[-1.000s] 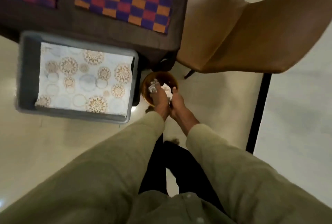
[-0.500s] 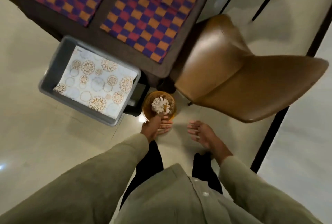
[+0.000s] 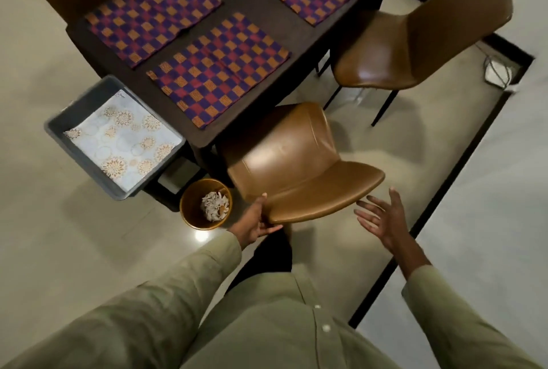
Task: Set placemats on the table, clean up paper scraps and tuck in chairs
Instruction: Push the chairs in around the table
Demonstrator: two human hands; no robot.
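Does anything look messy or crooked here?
Two brown chairs are not tucked in. The near chair stands turned at an angle at the table corner; the left hand grips its backrest. The far chair is pulled out too. The paper scraps sit tidy in the bin.
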